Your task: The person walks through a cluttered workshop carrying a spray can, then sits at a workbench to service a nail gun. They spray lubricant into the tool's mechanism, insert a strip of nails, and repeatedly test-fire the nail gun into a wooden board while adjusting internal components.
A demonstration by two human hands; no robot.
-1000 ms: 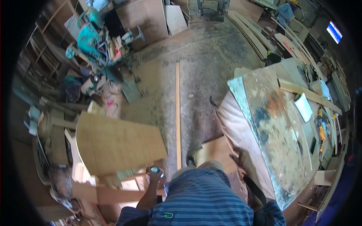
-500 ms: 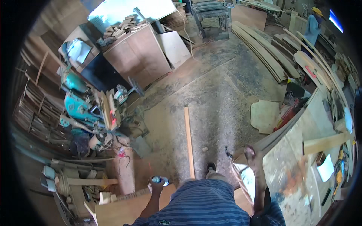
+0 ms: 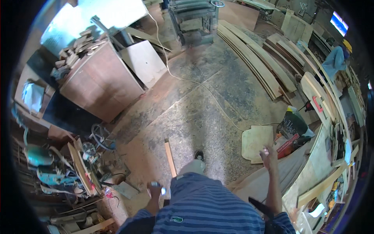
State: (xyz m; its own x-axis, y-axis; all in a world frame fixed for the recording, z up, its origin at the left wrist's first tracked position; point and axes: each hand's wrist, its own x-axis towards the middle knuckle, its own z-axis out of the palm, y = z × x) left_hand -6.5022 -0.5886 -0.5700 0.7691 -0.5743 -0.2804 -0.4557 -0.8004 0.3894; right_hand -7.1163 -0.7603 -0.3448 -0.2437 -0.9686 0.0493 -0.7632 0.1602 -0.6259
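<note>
At the lower middle left, my left hand [image 3: 154, 191] is closed around a small bottle [image 3: 163, 191]; pale and bluish parts of it show at the fingers. My right hand [image 3: 269, 158] is raised at the right, fingers curled, with a small pale spot at their tips that I cannot make out. In the picture, it lies just beside a flat pale wooden board [image 3: 255, 144] on the floor. A narrow wooden strip [image 3: 170, 159] lies on the floor ahead, between my left hand and my shoe [image 3: 199, 155].
Green machinery [image 3: 41, 156] and scrap wood crowd the left. A large brown panel [image 3: 103, 80] stands behind. Long planks [image 3: 253, 58] lie at the far right, near a person [image 3: 334, 62] in a yellow cap. A dark sack [image 3: 294, 124] and a pale cable [image 3: 210, 91] are on the floor.
My view has shifted forward and turned. The wooden strip is now closer to my body. My right hand has moved off the workbench edge and up beside the flat board; my left still grips the bottle.
</note>
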